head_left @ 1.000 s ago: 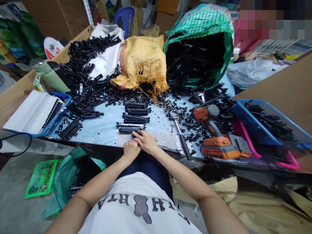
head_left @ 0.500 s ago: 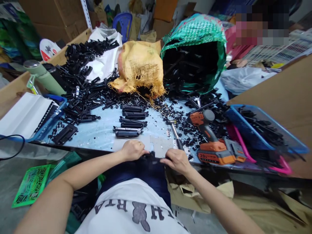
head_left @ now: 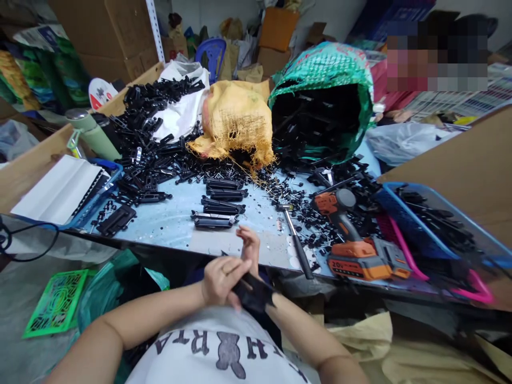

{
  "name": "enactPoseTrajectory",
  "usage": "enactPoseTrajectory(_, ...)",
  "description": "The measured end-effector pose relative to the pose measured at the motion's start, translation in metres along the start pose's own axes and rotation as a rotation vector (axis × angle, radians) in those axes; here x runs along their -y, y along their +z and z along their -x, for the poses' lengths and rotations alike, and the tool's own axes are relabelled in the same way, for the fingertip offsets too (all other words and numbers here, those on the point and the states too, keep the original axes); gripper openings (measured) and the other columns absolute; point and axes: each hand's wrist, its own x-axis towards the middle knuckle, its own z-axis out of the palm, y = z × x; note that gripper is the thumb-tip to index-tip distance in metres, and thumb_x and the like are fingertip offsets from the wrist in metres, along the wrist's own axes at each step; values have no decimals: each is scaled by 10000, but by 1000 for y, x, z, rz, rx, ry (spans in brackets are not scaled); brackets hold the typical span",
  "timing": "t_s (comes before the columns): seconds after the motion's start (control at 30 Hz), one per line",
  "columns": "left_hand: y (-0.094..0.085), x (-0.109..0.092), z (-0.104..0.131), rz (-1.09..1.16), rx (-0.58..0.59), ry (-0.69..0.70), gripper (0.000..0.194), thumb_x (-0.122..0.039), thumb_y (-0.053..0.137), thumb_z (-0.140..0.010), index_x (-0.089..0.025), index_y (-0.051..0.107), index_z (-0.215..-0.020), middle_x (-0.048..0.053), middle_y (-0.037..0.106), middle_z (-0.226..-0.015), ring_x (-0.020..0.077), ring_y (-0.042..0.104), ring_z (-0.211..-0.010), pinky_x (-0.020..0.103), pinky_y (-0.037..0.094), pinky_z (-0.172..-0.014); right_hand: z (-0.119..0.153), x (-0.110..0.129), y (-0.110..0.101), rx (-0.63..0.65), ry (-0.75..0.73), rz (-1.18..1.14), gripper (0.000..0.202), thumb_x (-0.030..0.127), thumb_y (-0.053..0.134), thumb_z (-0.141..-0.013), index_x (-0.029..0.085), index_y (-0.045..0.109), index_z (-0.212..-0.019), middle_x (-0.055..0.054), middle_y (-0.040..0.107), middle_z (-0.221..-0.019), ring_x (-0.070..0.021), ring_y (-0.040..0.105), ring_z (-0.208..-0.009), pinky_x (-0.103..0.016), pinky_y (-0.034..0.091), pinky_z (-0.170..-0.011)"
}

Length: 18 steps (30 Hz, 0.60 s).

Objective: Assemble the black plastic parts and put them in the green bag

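Observation:
My left hand [head_left: 224, 280] is closed on a dark black plastic part [head_left: 254, 293], blurred by motion, in front of my shirt. The part lies across my right wrist. Just beyond it, my right hand [head_left: 250, 245] is raised with fingers loosely bent and apart, and nothing shows in them. Past my hands, several long black plastic assemblies [head_left: 216, 220] lie in a stack of rows on the blue tabletop [head_left: 172, 218]. A hammer [head_left: 296, 242] rests to the right, its handle toward me.
At the right lie an orange cordless drill [head_left: 348, 234] and a blue basket [head_left: 444, 224] of black parts. A green sack [head_left: 324, 64] opens toward me behind a yellow sack [head_left: 240, 114]. Loose pins and black parts [head_left: 152, 154] spread around. Another person sits at far right.
Both hands have drawn together toward my body, the right crossing beyond the left. The black part, earlier between both hands, is now in my left. The view has shifted slightly.

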Motion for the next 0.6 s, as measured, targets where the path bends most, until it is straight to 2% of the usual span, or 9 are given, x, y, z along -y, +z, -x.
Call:
enactPoseTrajectory(0.03, 0, 15, 7, -130, 56, 8, 742, -673, 162, -843, -126, 565, -1144, 136, 634, -907, 233, 608, -879, 356, 506, -738, -9, -5, -10, -65, -31, 97, 327, 476, 344, -885, 261, 377, -1129, -104, 425, -1220, -253, 438, -1139, -474, 372, -940)
enactPoseTrajectory(0.1, -2, 46, 20, -335, 238, -39, 712, -696, 271, -807, -150, 591, -1132, 132, 642, -911, 246, 614, -869, 367, 509, -741, -26, -11, -46, -153, -48, 358, 321, 404, 467, -851, 215, 409, -1104, -117, 455, -1193, -247, 432, -1157, -464, 340, -977)
enactPoseTrajectory(0.13, -3, 59, 24, -405, 321, -91, 654, -654, 324, -824, -144, 598, -1126, 139, 642, -919, 255, 610, -901, 375, 508, -763, -34, -11, -70, -210, -42, 468, 297, 388, 463, -856, 195, 432, -1079, -125, 473, -1175, -243, 442, -1148, -458, 339, -975)
enactPoseTrajectory(0.2, -1, 77, 23, -490, 404, -202, 571, -575, 387, -849, -135, 585, -1154, 168, 614, -1060, 288, 549, -1073, 419, 463, -892, -47, -10, -124, -271, -17, 690, 291, 407, 452, -855, 167, 489, -1017, -135, 514, -1127, -244, 474, -1106, -446, 342, -964)
enactPoseTrajectory(0.27, 10, 87, 10, -506, 432, -303, 570, -541, 394, -864, -127, 527, -1232, 178, 517, -1249, 305, 396, -1254, 448, 363, -1018, -57, -7, -175, -275, 5, 906, 358, 451, 453, -843, 144, 521, -1014, -155, 537, -1113, -264, 472, -1110, -445, 325, -970)
enactPoseTrajectory(0.37, 43, 100, -31, -487, 428, -492, 647, -556, 303, -886, -85, 437, -1310, 179, 392, -1380, 296, 216, -1357, 433, 263, -1089, -75, -7, -234, -334, 104, 1177, 535, 503, 470, -814, 91, 491, -1155, -202, 504, -1197, -307, 421, -1172, -451, 289, -999)
enactPoseTrajectory(0.47, 78, 129, -72, -454, 448, -726, 707, -569, 211, -895, -43, 403, -1326, 197, 349, -1408, 292, 173, -1371, 421, 222, -1105, -101, -13, -265, -243, 478, 1240, 650, 531, 534, -772, 61, 470, -1216, -227, 515, -1200, -347, 442, -1155, -466, 331, -972)
enactPoseTrajectory(0.53, 90, 153, -86, -439, 486, -814, 753, -605, 201, -878, -45, 359, -1355, 191, 280, -1448, 303, 141, -1378, 448, 177, -1113, -120, -18, -271, -77, 794, 1040, 567, 515, 567, -763, 90, 535, -1136, -192, 586, -1098, -315, 535, -1045, -419, 418, -897)
enactPoseTrajectory(0.6, 92, 173, -86, -430, 539, -825, 787, -645, 199, -855, -72, 323, -1381, 163, 252, -1468, 295, 122, -1383, 471, 118, -1121, -136, -21, -269, 53, 1022, 734, 436, 474, 601, -760, 127, 574, -1022, -133, 641, -928, -243, 610, -852, -340, 492, -765)
